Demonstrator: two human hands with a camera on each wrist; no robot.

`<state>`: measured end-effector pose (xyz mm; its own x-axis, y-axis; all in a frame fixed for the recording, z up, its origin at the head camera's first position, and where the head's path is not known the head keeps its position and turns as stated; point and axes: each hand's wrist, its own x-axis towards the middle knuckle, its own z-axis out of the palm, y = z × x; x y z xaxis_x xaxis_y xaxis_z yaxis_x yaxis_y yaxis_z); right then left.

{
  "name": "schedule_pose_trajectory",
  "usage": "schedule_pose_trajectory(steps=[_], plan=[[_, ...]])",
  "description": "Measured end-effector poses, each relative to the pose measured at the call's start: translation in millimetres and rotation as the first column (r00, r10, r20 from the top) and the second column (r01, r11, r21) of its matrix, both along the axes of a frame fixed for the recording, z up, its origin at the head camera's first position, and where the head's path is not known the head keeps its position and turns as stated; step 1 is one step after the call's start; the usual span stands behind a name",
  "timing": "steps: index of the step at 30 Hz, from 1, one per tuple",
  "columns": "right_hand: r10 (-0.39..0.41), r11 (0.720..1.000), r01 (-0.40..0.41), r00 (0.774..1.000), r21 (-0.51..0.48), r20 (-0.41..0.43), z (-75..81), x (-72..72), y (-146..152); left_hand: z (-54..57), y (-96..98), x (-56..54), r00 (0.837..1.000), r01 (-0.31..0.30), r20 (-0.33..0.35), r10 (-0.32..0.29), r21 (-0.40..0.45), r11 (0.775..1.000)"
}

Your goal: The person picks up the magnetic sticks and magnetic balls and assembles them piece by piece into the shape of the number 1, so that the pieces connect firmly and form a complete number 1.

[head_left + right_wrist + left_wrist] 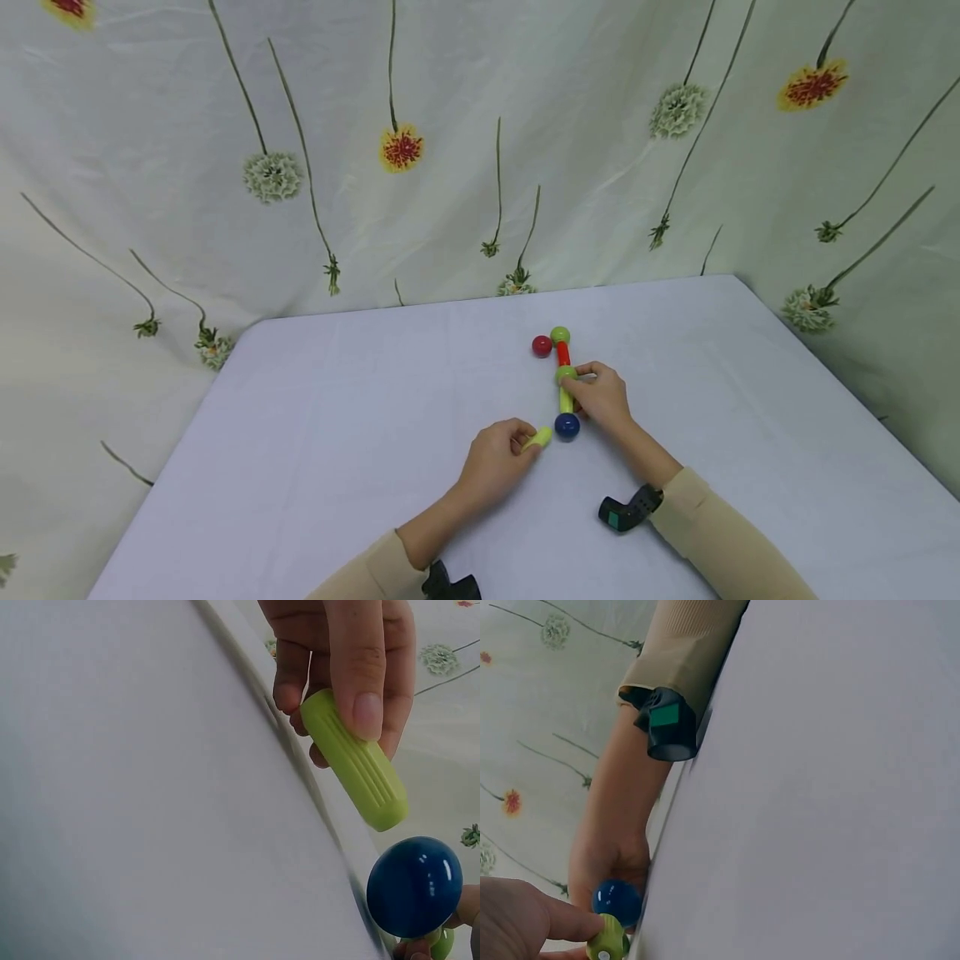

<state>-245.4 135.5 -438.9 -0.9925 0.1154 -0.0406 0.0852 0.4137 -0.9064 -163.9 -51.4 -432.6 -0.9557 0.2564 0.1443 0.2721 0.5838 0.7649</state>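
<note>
My left hand (501,454) pinches a short yellow-green ribbed rod (358,765) between thumb and fingers. That rod's free end points at a glossy blue ball (415,887), with a small gap between them in the right wrist view. The blue ball ends a chain of building rods and balls on the table. From it run a yellow-green rod (566,401), a green ball (566,374), a red rod (563,354) and another green ball (560,335). My right hand (604,398) holds the chain around its middle green ball and yellow-green rod. Its far fingers are partly hidden.
A loose red ball (542,346) lies left of the chain's far end. The table (360,400) has a pale cloth, and a flower-printed curtain (450,217) hangs behind it. Black wrist cameras are strapped at both sleeves.
</note>
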Motion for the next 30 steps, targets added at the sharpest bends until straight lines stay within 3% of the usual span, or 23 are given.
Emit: schedule_pose_trajectory(steps=[9, 15, 23, 30], plan=[[-0.016, 1.0, 0.016, 1.0, -0.009, -0.006, -2.0, -0.5, 0.0, -2.4, 9.8, 12.7, 1.0, -0.008, -0.017, 0.009, 0.008, 1.0], [-0.027, 1.0, 0.027, 1.0, -0.011, -0.004, -2.3, -1.4, 0.4, -7.1, 18.0, 21.3, 0.996, -0.034, -0.086, 0.035, 0.013, 0.999], [-0.036, 0.999, 0.036, 0.999, -0.004, 0.011, -1.0, -0.7, -0.8, -12.1, 29.9, 30.8, 0.958, -0.077, -0.283, 0.048, -0.092, 0.993], [-0.034, 0.999, 0.034, 0.999, -0.003, 0.007, -1.4, 0.4, -1.5, -13.7, 37.3, 31.0, 0.94, -0.073, -0.339, 0.037, -0.095, 0.993]])
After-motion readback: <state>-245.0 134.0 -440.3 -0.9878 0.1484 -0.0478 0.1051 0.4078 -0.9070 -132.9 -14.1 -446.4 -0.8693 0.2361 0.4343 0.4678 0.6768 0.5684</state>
